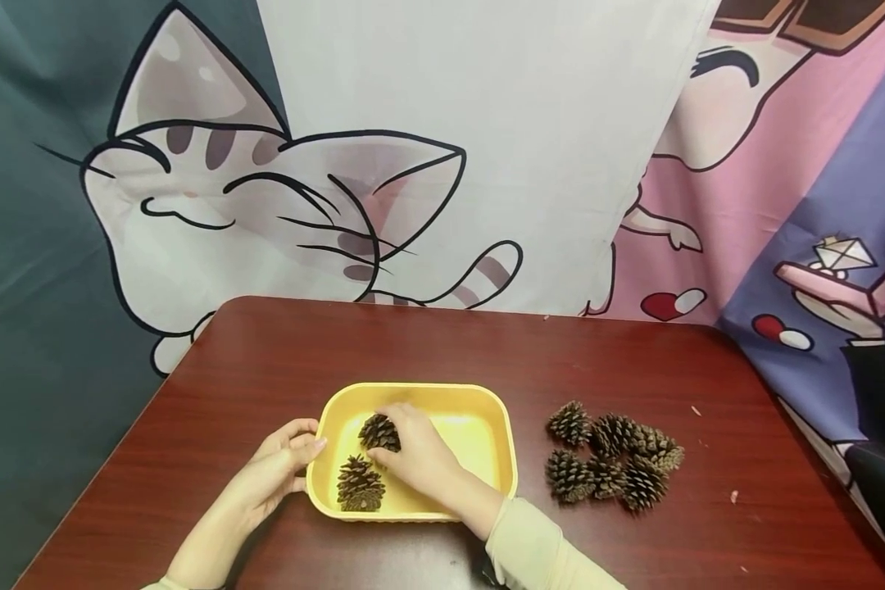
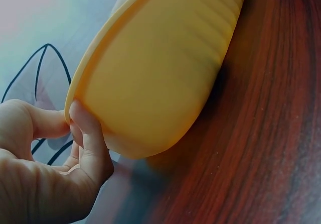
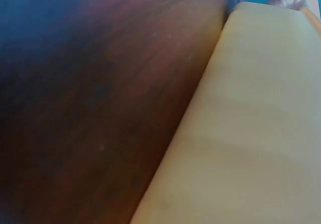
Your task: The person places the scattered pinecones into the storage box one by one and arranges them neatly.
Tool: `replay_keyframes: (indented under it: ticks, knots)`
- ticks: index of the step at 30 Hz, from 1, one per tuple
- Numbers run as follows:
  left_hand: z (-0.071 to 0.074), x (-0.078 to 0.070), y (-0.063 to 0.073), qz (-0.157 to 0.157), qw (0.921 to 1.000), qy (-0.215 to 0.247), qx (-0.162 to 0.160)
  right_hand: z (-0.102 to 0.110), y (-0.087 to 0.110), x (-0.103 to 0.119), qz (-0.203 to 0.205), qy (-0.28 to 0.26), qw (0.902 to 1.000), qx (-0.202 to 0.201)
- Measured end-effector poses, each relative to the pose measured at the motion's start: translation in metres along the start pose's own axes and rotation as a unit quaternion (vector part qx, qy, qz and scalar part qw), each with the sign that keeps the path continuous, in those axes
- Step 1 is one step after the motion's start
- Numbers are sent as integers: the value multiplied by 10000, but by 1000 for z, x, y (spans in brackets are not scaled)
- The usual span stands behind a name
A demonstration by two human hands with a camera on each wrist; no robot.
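A yellow plastic basin (image 1: 479, 396) sits on the table in the head view. At its left end my left hand (image 1: 276, 467) pinches the rim; the left wrist view shows the thumb and fingers of that hand (image 2: 60, 169) on either side of the basin's lip (image 2: 83, 78). My right hand (image 1: 420, 451) reaches inside, thumb and fingers around a brown pine cone (image 1: 378, 432), partly hiding it. Just below lies a second pine cone (image 1: 360, 483) on the basin floor. The right wrist view holds mostly the basin's outer wall (image 3: 251, 118).
Several pine cones (image 1: 615, 451) lie clustered on the reddish-brown wooden table (image 1: 442, 340), right of the basin. Small pale scraps are scattered near the table's right side. Behind the far edge hangs a curtain (image 1: 546, 123) with cartoon cats.
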State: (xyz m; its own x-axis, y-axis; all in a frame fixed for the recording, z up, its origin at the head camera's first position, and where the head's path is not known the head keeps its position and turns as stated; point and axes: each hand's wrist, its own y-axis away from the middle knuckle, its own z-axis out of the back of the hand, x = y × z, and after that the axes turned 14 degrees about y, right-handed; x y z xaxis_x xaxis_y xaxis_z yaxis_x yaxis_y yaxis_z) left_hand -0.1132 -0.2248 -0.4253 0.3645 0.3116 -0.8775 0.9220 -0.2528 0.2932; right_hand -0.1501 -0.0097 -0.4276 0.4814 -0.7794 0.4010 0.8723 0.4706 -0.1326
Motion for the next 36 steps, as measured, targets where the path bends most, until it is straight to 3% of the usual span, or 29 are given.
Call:
replay_keyframes:
  ticks: [4, 16, 30, 36]
  knots:
    - [1, 0, 0, 26, 10000, -29, -51, -2, 1, 1, 120, -270, 9994, 183]
    - [1, 3, -2, 31, 10000, 12, -22, -4, 5, -2, 1162, -214, 9915, 550]
    - [3, 2, -3, 34, 9999, -111, -89, 5, 5, -11, 868, -267, 9943, 566]
    - [2, 0, -3, 34, 9999, -151, -18, 20, 14, -20, 908, -388, 9946, 321]
